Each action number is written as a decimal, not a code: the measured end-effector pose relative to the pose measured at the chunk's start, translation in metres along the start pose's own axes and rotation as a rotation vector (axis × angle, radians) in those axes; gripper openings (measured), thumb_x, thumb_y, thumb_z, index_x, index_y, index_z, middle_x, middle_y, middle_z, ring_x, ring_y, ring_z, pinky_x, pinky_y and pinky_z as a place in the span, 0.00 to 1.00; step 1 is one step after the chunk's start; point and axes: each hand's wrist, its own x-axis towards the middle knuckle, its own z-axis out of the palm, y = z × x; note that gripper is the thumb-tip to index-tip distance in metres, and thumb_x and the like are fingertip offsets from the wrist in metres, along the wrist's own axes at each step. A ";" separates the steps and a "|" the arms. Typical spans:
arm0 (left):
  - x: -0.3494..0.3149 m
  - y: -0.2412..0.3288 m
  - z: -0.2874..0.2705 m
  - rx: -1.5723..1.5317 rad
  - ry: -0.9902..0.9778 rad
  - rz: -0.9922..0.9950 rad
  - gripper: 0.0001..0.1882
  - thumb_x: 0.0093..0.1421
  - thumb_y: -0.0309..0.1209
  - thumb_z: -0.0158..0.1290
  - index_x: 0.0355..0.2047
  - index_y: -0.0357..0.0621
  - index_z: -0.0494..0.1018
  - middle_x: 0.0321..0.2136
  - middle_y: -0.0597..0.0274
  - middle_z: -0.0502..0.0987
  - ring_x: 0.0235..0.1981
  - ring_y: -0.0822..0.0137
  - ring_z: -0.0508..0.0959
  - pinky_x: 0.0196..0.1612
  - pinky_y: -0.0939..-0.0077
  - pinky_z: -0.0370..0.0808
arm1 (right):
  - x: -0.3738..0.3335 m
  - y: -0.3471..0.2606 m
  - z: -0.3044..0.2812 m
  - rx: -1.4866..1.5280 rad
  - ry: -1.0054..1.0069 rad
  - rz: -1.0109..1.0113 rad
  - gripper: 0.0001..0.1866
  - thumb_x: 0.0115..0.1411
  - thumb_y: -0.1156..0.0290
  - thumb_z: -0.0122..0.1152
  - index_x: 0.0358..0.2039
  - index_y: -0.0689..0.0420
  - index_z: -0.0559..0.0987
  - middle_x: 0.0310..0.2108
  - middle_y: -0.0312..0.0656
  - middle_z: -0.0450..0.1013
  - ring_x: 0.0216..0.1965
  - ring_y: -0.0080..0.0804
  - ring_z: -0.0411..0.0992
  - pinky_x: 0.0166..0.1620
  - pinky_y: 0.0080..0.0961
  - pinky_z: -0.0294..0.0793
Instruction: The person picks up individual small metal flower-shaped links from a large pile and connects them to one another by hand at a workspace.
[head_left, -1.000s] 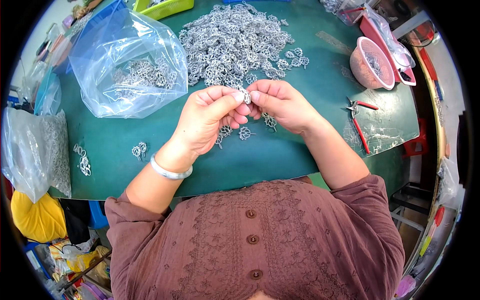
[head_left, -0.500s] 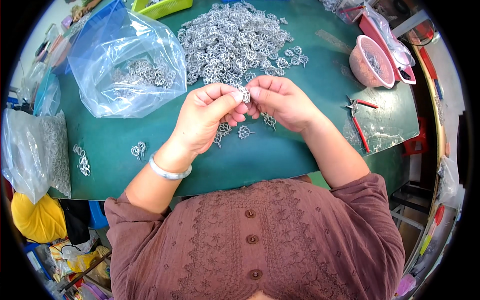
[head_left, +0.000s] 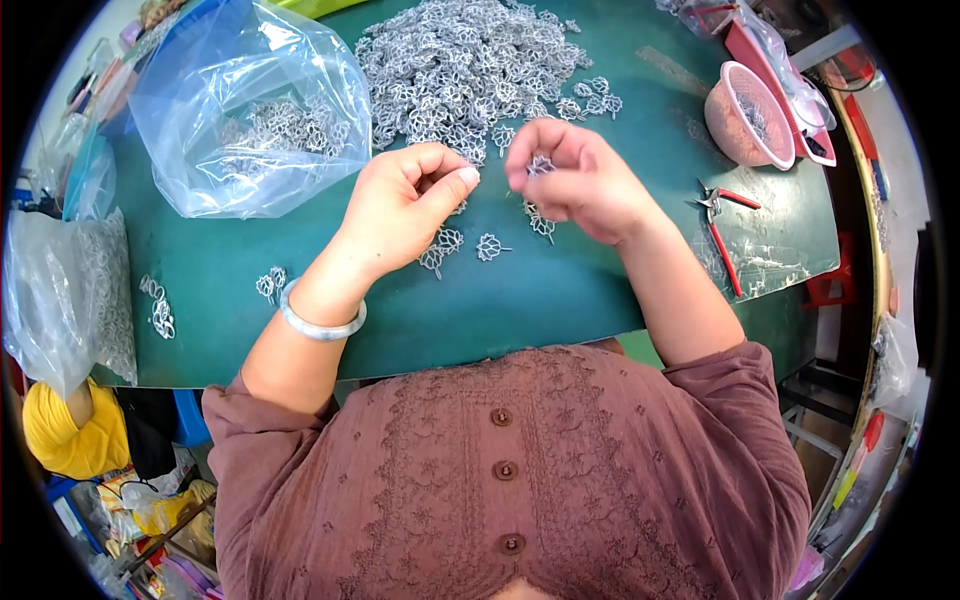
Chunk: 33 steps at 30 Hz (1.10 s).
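My left hand hovers over the table with its thumb pressed against the curled index finger; whatever it pinches is hidden. To its right, my right hand is raised, slightly blurred, with curled fingers. Through the gap between its thumb and index finger shows a silver wire flower-shaped piece; I cannot tell whether it is held or lies beyond. Several similar pieces lie below the hands, one a leaf-like wire piece. A large heap of these pieces rises just beyond my hands.
At the left stands an open clear plastic bag with more pieces inside, and a filled bag near the edge. Red-handled pliers and a pink basket are at the right on the green table. Small rings lie at the left.
My hands, which met around one wire piece, are now apart. The right hand has lifted and curled; the left has shifted slightly left. The whole view has moved a little.
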 end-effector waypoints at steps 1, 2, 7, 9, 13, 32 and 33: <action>0.000 0.000 -0.001 0.000 0.002 -0.001 0.05 0.52 0.28 0.51 0.26 0.38 0.72 0.16 0.73 0.69 0.18 0.84 0.64 0.21 0.88 0.62 | 0.000 0.005 0.003 -0.410 -0.042 -0.072 0.05 0.46 0.77 0.55 0.26 0.61 0.71 0.26 0.39 0.69 0.24 0.24 0.67 0.26 0.19 0.68; 0.000 0.000 -0.002 0.007 -0.009 -0.018 0.05 0.54 0.28 0.51 0.27 0.38 0.72 0.18 0.72 0.70 0.20 0.83 0.66 0.23 0.88 0.64 | -0.002 0.008 0.007 -0.821 -0.082 -0.145 0.07 0.46 0.75 0.57 0.28 0.60 0.72 0.25 0.37 0.68 0.24 0.21 0.66 0.26 0.19 0.67; 0.000 0.001 -0.003 0.008 -0.030 -0.029 0.05 0.55 0.27 0.50 0.28 0.38 0.72 0.19 0.71 0.70 0.21 0.82 0.67 0.25 0.88 0.65 | -0.010 0.017 0.022 -1.455 -0.157 -0.321 0.08 0.43 0.74 0.59 0.27 0.57 0.74 0.24 0.41 0.69 0.25 0.38 0.68 0.29 0.28 0.68; 0.000 0.000 -0.004 0.019 -0.026 -0.029 0.06 0.56 0.29 0.49 0.28 0.39 0.71 0.19 0.71 0.70 0.21 0.82 0.67 0.24 0.89 0.65 | -0.008 0.016 0.022 -1.413 -0.134 -0.364 0.05 0.44 0.72 0.56 0.24 0.55 0.73 0.22 0.40 0.68 0.26 0.40 0.69 0.29 0.32 0.68; -0.001 0.006 -0.003 -0.081 -0.013 -0.071 0.08 0.54 0.32 0.51 0.26 0.38 0.73 0.17 0.70 0.71 0.19 0.82 0.66 0.22 0.88 0.64 | -0.004 0.009 0.026 -1.297 0.142 -0.675 0.04 0.42 0.75 0.57 0.21 0.54 0.72 0.20 0.38 0.65 0.24 0.37 0.68 0.25 0.30 0.67; -0.007 0.014 0.003 -0.526 -0.067 -0.191 0.05 0.54 0.27 0.50 0.30 0.39 0.70 0.21 0.63 0.74 0.20 0.77 0.72 0.23 0.87 0.69 | -0.001 0.009 0.023 -1.165 0.255 -0.948 0.10 0.37 0.84 0.59 0.23 0.58 0.72 0.20 0.39 0.66 0.21 0.33 0.67 0.22 0.24 0.66; -0.007 0.015 0.004 -0.521 -0.050 -0.189 0.05 0.54 0.28 0.50 0.30 0.40 0.70 0.21 0.64 0.73 0.19 0.77 0.72 0.23 0.87 0.69 | -0.001 0.009 0.023 -1.166 0.255 -0.948 0.10 0.37 0.84 0.59 0.23 0.58 0.72 0.20 0.39 0.66 0.21 0.33 0.67 0.22 0.24 0.66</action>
